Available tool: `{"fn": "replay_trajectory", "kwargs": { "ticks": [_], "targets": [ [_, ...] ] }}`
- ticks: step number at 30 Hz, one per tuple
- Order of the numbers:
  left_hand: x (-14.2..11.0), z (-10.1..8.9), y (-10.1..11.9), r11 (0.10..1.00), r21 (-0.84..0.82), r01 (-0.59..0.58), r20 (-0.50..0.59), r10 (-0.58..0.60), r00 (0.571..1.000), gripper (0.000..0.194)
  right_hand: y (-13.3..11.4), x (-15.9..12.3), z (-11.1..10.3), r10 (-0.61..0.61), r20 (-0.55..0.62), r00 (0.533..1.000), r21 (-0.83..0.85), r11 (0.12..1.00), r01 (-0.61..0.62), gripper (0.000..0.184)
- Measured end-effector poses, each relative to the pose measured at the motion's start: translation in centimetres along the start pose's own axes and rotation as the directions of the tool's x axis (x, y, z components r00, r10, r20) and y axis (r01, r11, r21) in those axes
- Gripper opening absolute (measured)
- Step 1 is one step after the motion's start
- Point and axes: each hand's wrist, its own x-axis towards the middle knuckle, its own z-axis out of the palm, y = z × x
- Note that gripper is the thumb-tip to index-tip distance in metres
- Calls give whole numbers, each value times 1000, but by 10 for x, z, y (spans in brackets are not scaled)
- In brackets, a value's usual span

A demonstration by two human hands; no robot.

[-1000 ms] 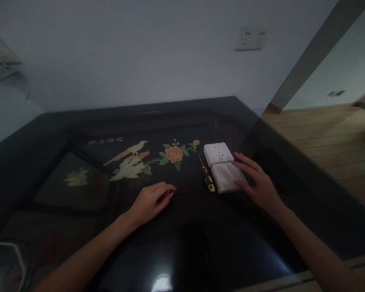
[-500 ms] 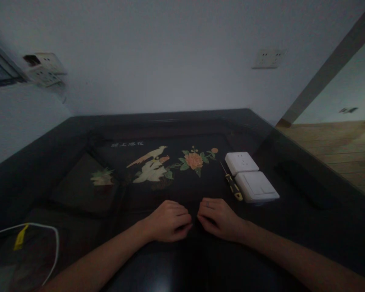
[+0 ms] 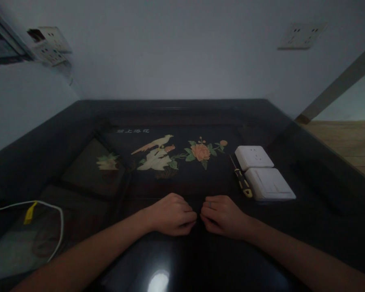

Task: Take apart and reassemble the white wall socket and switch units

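My left hand (image 3: 177, 215) rests on the dark glossy table (image 3: 158, 259), its fingers curled into a loose fist with nothing visible in them. Close beside it, a small gap apart, lies my right hand (image 3: 222, 216), also curled closed and wearing a ring on one finger. Beyond my right hand is a screwdriver (image 3: 242, 182) with a black and yellow handle, its thin shaft pointing away from me. Just right of it lie a white wall socket (image 3: 254, 157) and a white wall switch (image 3: 271, 185), one behind the other. Neither hand touches them.
The tabletop bears an inlaid bird (image 3: 158, 142) and a flower (image 3: 200, 153). A white cable (image 3: 61, 227) with a yellow tag (image 3: 29, 213) lies at the left. Sockets (image 3: 53, 40) are on the wall at left, and another socket panel (image 3: 303, 35) is at right.
The camera view has shifted, so the table and the things on it appear higher and slightly larger. My hands have come slightly closer together; both stay curled.
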Motion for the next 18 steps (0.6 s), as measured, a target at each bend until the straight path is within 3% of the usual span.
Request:
{"fn": "replay_trajectory", "kwargs": {
  "ticks": [8, 18],
  "targets": [
    [2, 4, 10, 999, -3, -36, 3, 36, 999, 17, -3, -1, 1, -73, -3, 997, -37, 997, 73, 24],
    [1, 6, 8, 999, -14, -30, 2, 30, 1000, 17, -3, 1, -3, -62, 62, 996, -47, 997, 65, 22]
  ]
}}
